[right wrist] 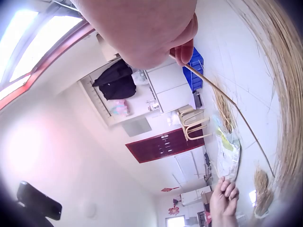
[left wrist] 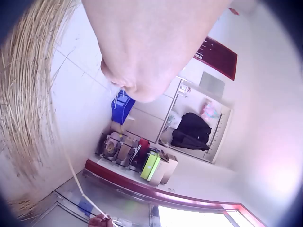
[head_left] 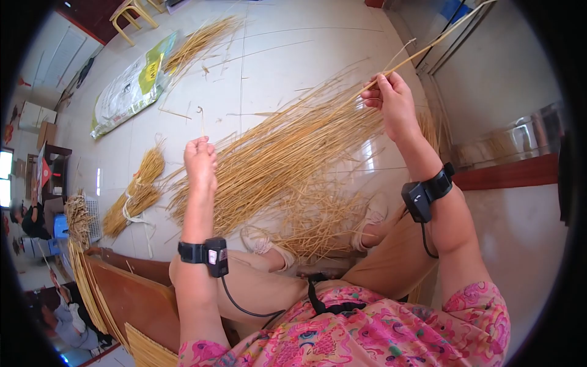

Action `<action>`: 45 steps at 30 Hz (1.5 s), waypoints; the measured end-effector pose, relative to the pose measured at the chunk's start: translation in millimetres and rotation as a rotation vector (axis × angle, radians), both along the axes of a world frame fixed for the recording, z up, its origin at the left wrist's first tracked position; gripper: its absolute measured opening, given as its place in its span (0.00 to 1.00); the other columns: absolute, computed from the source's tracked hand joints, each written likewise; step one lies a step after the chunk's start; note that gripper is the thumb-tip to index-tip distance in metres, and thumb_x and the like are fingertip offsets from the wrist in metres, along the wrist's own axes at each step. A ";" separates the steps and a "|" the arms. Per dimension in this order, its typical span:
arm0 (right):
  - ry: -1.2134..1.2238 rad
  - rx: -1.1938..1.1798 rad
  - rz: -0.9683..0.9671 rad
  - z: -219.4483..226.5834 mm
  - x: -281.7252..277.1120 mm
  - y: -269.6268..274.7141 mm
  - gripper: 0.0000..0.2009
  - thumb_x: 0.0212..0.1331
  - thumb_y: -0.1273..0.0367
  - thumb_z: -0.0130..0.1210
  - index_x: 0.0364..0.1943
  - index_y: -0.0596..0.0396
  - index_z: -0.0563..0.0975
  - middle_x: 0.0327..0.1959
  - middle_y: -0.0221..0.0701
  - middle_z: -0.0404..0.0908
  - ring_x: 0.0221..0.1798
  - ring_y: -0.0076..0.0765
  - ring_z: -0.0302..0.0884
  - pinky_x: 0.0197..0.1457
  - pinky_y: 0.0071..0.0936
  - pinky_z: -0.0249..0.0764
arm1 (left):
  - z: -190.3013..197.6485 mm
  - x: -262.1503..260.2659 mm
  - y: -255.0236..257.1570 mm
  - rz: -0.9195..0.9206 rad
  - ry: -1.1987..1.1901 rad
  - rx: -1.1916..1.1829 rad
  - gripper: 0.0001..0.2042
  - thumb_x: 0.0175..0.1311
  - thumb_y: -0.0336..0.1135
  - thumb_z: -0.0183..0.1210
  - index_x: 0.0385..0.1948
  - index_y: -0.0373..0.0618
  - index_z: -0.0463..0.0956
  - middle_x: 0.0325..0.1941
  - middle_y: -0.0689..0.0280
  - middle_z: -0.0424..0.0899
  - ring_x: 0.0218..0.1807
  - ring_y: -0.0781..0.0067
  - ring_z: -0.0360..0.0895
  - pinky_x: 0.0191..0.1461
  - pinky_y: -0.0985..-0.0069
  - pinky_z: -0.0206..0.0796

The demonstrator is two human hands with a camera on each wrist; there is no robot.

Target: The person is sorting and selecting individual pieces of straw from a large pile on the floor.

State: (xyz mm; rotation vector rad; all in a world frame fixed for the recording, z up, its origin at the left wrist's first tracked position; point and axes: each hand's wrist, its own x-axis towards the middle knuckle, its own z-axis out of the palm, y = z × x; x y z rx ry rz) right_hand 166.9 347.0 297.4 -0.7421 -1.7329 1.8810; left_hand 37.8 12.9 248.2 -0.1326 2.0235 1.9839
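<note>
My right hand (head_left: 398, 109) pinches a long straw stalk (head_left: 428, 48) between thumb and fingers, above the far end of a wide bundle of straw (head_left: 275, 153) on the floor. The same stalk (right wrist: 232, 101) slants down from my right hand (right wrist: 142, 33) in the right wrist view. My left hand (head_left: 200, 164) is raised left of the bundle, fingers curled, with a thin pale strand (head_left: 202, 122) sticking out from the fingertips. In the left wrist view, fine bits show below my left hand (left wrist: 137, 78); what its fingers enclose is mostly hidden.
A tied straw bundle (head_left: 136, 192) lies left of the wide one. Farther off are a printed sack (head_left: 131, 92), more straw (head_left: 202, 43) and a stool (head_left: 131, 18). Broken straw (head_left: 312, 220) lies between the feet. A wooden chair (head_left: 131, 290) stands at the left.
</note>
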 end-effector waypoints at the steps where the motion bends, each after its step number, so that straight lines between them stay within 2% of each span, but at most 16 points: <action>1: -0.025 0.048 -0.002 1.9 1.3 2.5 0.08 0.67 0.69 0.41 0.35 0.60 0.69 0.30 0.32 0.76 0.30 0.24 0.77 0.32 0.20 0.74 | 9.9 -0.6 -2.2 -0.062 0.023 -0.025 0.08 0.68 0.32 0.44 0.41 0.38 0.64 0.20 0.73 0.64 0.18 0.86 0.55 0.18 0.87 0.46; 2: -0.022 0.074 0.025 2.3 2.9 2.1 0.09 0.66 0.69 0.42 0.35 0.60 0.70 0.30 0.32 0.77 0.30 0.24 0.77 0.32 0.20 0.74 | 20.6 2.5 -2.5 -0.262 0.017 -0.097 0.06 0.67 0.32 0.44 0.38 0.41 0.67 0.22 0.73 0.65 0.19 0.88 0.57 0.20 0.87 0.49; 4: -0.015 0.123 0.084 0.8 3.0 -6.8 0.09 0.66 0.69 0.43 0.36 0.61 0.71 0.30 0.32 0.77 0.30 0.23 0.77 0.32 0.19 0.74 | 28.2 17.1 1.7 -0.731 0.030 -0.172 0.06 0.65 0.33 0.49 0.34 0.41 0.70 0.23 0.73 0.70 0.22 0.87 0.63 0.25 0.86 0.57; 6: -0.066 0.091 0.157 -4.1 3.3 -18.3 0.09 0.66 0.69 0.44 0.36 0.62 0.72 0.30 0.32 0.77 0.30 0.23 0.77 0.33 0.19 0.74 | 23.3 46.7 26.4 -1.045 0.171 -0.234 0.07 0.60 0.34 0.55 0.32 0.40 0.73 0.26 0.71 0.75 0.28 0.83 0.70 0.32 0.83 0.63; 9: -0.088 -0.042 0.294 -14.6 4.3 -37.2 0.11 0.65 0.68 0.45 0.39 0.64 0.74 0.30 0.33 0.78 0.32 0.23 0.77 0.35 0.19 0.74 | 10.9 70.2 53.4 -0.961 0.630 -0.416 0.09 0.56 0.33 0.60 0.33 0.39 0.75 0.28 0.69 0.77 0.33 0.80 0.73 0.38 0.80 0.66; 12: -0.098 -0.150 0.448 -20.9 8.8 -59.5 0.12 0.65 0.67 0.46 0.43 0.63 0.75 0.32 0.31 0.78 0.34 0.22 0.76 0.37 0.18 0.73 | 15.9 73.9 73.7 -0.640 0.428 -0.422 0.09 0.55 0.32 0.61 0.36 0.40 0.75 0.28 0.67 0.78 0.34 0.79 0.73 0.38 0.81 0.66; 15: -0.135 -0.117 0.557 -32.5 16.7 -86.0 0.11 0.64 0.67 0.48 0.43 0.60 0.76 0.32 0.29 0.78 0.33 0.20 0.75 0.36 0.17 0.72 | 7.4 72.9 84.1 -0.564 0.644 -0.243 0.06 0.55 0.30 0.61 0.31 0.40 0.75 0.26 0.66 0.78 0.29 0.79 0.73 0.35 0.80 0.67; 18: -0.116 -0.126 0.532 -36.6 22.2 -106.2 0.09 0.62 0.68 0.51 0.36 0.59 0.78 0.29 0.27 0.79 0.29 0.19 0.73 0.31 0.17 0.71 | -5.0 71.5 82.8 -0.555 0.251 -0.046 0.05 0.56 0.29 0.60 0.31 0.39 0.76 0.26 0.70 0.79 0.27 0.84 0.71 0.32 0.83 0.65; 24: -0.129 -0.064 0.502 -36.9 17.4 -97.7 0.08 0.59 0.68 0.54 0.32 0.60 0.77 0.26 0.28 0.78 0.29 0.19 0.74 0.30 0.17 0.71 | -11.1 65.6 80.3 -0.553 0.124 0.097 0.03 0.58 0.28 0.59 0.30 0.40 0.79 0.27 0.73 0.78 0.29 0.88 0.69 0.34 0.86 0.63; 27: -0.124 -0.151 0.489 -34.5 17.5 -99.1 0.07 0.60 0.70 0.52 0.31 0.59 0.76 0.28 0.29 0.78 0.32 0.21 0.77 0.33 0.17 0.71 | -7.2 68.4 80.2 -0.538 0.104 0.138 0.02 0.60 0.28 0.57 0.30 0.40 0.77 0.28 0.71 0.79 0.31 0.87 0.71 0.36 0.86 0.64; 30: -0.135 -0.207 0.422 -35.8 16.3 -97.6 0.06 0.60 0.70 0.51 0.33 0.59 0.73 0.31 0.32 0.78 0.34 0.25 0.79 0.34 0.18 0.73 | -12.3 61.6 78.6 -0.516 0.108 0.212 0.04 0.64 0.30 0.53 0.31 0.40 0.74 0.30 0.68 0.79 0.31 0.85 0.72 0.37 0.85 0.65; 33: -0.124 -0.253 0.416 -34.7 15.0 -92.4 0.05 0.62 0.70 0.49 0.34 0.58 0.70 0.33 0.33 0.78 0.35 0.27 0.79 0.36 0.19 0.75 | -8.4 57.6 74.5 -0.393 0.096 0.181 0.05 0.67 0.32 0.48 0.31 0.42 0.68 0.28 0.68 0.77 0.30 0.82 0.73 0.35 0.83 0.65; 36: -0.101 -0.301 0.384 -33.9 14.8 -89.7 0.05 0.63 0.70 0.47 0.34 0.57 0.68 0.33 0.34 0.78 0.35 0.28 0.80 0.36 0.19 0.75 | -6.4 55.7 68.6 -0.324 -0.037 0.272 0.05 0.68 0.34 0.46 0.33 0.46 0.64 0.23 0.72 0.70 0.28 0.82 0.69 0.34 0.85 0.60; 39: -0.094 -0.288 0.409 -32.2 14.4 -89.3 0.04 0.63 0.71 0.46 0.34 0.58 0.68 0.34 0.36 0.78 0.35 0.29 0.80 0.36 0.20 0.76 | -3.9 52.1 67.8 -0.303 -0.002 0.215 0.04 0.68 0.34 0.46 0.34 0.46 0.63 0.20 0.74 0.64 0.23 0.84 0.65 0.27 0.86 0.55; 42: -0.061 -0.309 0.330 -27.5 16.6 -90.4 0.04 0.63 0.72 0.44 0.34 0.58 0.67 0.34 0.37 0.78 0.35 0.30 0.80 0.37 0.22 0.77 | -10.8 42.9 58.6 -0.220 0.004 0.194 0.05 0.68 0.34 0.46 0.34 0.46 0.63 0.19 0.74 0.63 0.19 0.86 0.58 0.21 0.87 0.49; 45: -0.094 -0.241 0.378 -23.5 13.4 -73.9 0.04 0.63 0.72 0.43 0.34 0.58 0.66 0.34 0.38 0.77 0.35 0.31 0.80 0.36 0.23 0.77 | -4.4 29.0 42.4 -0.185 -0.061 0.210 0.04 0.68 0.33 0.45 0.34 0.46 0.63 0.19 0.75 0.61 0.17 0.88 0.52 0.19 0.87 0.45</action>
